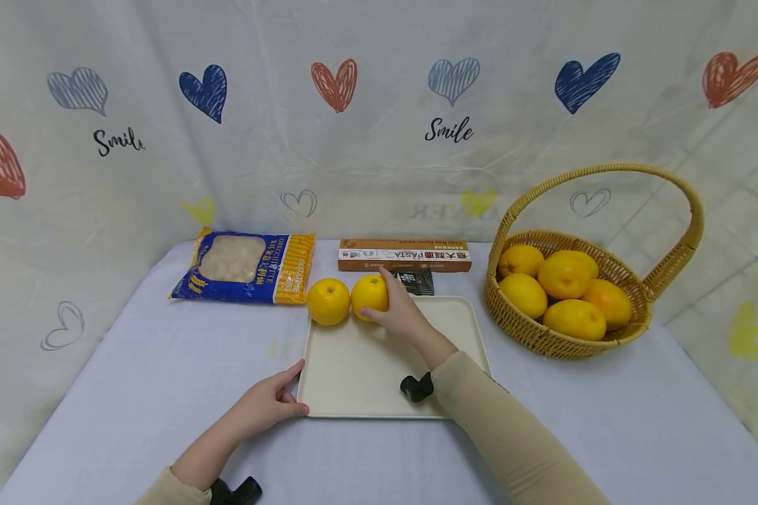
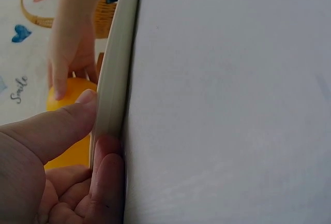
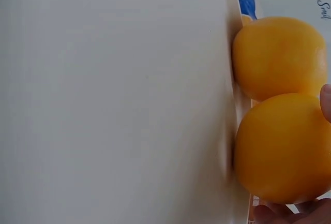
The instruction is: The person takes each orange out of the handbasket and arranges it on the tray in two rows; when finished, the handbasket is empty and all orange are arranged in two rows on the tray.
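Note:
A cream rectangular tray (image 1: 354, 375) lies on the white tablecloth in front of the person. Two round yellow oranges sit side by side at its far left: the left orange (image 1: 328, 302) in the corner, the right orange (image 1: 369, 297) beside it. My right hand (image 1: 399, 308) grips the right orange, thumb on the near side and fingers behind, partly hidden. In the right wrist view both oranges, the held one (image 3: 282, 149) included, stand against the tray's edge. At the tray's near left corner, my left hand (image 1: 268, 401) pinches the rim (image 2: 111, 87) between thumb and fingers.
A wicker basket (image 1: 524, 335) with a tall handle holds several more oranges on the right. A blue and yellow pasta bag (image 1: 246, 268) lies back left. Behind the tray are a brown pasta box (image 1: 404, 256) and a dark sachet (image 1: 420, 282). A heart-printed curtain (image 1: 379, 161) hangs behind.

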Demonstrator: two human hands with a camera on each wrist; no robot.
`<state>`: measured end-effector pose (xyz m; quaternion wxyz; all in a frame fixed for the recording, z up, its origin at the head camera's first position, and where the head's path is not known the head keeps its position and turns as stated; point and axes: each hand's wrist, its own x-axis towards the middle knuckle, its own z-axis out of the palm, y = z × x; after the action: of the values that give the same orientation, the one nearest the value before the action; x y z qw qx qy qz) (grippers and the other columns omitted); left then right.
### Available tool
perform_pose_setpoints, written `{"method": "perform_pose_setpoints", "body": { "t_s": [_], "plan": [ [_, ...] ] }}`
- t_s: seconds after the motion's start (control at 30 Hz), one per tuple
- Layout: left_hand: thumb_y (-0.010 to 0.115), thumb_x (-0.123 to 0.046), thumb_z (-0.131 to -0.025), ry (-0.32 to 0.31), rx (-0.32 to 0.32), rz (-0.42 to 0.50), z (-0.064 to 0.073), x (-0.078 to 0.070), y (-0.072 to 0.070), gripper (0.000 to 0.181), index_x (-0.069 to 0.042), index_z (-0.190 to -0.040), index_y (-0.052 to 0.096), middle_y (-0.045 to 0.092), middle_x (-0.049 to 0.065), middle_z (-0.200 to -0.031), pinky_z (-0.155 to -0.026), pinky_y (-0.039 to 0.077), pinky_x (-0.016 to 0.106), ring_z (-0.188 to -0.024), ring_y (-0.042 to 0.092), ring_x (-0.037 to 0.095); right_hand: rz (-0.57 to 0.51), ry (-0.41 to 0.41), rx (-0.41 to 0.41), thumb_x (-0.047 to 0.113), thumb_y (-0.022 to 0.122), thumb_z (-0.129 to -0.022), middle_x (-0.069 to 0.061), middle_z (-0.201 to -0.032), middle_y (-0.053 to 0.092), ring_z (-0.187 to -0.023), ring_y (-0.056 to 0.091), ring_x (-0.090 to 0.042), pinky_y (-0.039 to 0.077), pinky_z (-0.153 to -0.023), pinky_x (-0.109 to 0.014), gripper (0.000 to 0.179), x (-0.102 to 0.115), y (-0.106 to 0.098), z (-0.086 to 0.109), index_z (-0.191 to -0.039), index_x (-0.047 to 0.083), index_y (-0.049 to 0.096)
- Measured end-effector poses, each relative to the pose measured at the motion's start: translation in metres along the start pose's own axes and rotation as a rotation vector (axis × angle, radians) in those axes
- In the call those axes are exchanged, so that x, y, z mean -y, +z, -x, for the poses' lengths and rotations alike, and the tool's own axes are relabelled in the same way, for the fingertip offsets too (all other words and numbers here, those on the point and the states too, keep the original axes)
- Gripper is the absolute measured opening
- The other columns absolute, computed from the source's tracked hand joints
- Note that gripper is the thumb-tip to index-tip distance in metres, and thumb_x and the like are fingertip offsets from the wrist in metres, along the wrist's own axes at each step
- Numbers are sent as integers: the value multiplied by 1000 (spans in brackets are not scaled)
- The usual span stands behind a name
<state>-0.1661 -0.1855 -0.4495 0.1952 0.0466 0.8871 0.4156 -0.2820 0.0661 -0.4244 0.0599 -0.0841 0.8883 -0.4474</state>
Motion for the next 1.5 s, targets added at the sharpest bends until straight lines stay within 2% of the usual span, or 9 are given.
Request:
{"method": "perform_pose_setpoints", "body": {
  "t_s": [0.4,0.53,0.63,0.9,1.07,1.13,1.37,1.5],
  "plan": [
    [77,-31,-69,-7,1,-13,-1,-2,1,87,-11,-141,33,56,0,-64,-55,36,25,-57,44,12,22,5,-16,35,69,-79,-12,-146,22,-127,36,-31,30,-102,-49,88,-3,-6,3,-146,22,14],
    [76,-30,-70,-1,0,-23,-1,-4,0,86,-10,-141,33,56,-1,-64,-55,36,25,-57,44,12,63,-12,-31,36,68,-79,-11,-149,19,-134,26,-31,25,-105,-51,89,-3,-17,6,-146,20,13],
    [76,-31,-70,-2,-2,-29,0,-5,0,86,-10,-141,33,56,-1,-64,-56,36,25,-57,44,12,76,-29,-46,36,68,-80,-10,-151,14,-137,18,-31,22,-105,-52,89,-4,-31,10,-147,19,11],
    [76,-29,-70,-33,-16,-35,0,-3,-1,85,-13,-141,33,56,0,-65,-56,36,25,-57,44,12,80,-83,-133,39,63,-83,-12,-149,19,-134,25,-31,27,-104,-51,86,-15,-76,26,-147,15,11],
    [76,-31,-70,-10,-10,-29,1,-1,-1,86,-10,-141,32,56,0,-64,-56,36,26,-57,44,12,9,-139,-198,28,63,-85,-16,-147,22,-132,27,-34,29,-102,-51,82,-27,-101,42,-146,8,12],
    [76,-31,-70,-2,-8,-23,1,-1,-1,86,-9,-141,32,56,0,-64,-56,36,26,-58,44,13,19,-153,-233,26,63,-85,-18,-146,23,-131,28,-35,29,-102,-52,81,-33,-111,48,-145,6,14],
    [76,-32,-70,1,5,-18,1,-1,0,87,-10,-142,32,56,-1,-64,-56,37,25,-57,44,12,66,-139,-361,25,62,-86,-23,-143,26,-129,29,-39,29,-99,-56,77,-52,-148,75,-144,2,16],
    [76,-33,-70,-10,4,-23,1,-1,1,87,-11,-142,32,55,-1,-64,-56,37,25,-57,44,12,76,-130,-412,27,60,-87,-23,-144,24,-130,26,-41,24,-101,-57,76,-60,-167,90,-144,4,16]
  ]
}}
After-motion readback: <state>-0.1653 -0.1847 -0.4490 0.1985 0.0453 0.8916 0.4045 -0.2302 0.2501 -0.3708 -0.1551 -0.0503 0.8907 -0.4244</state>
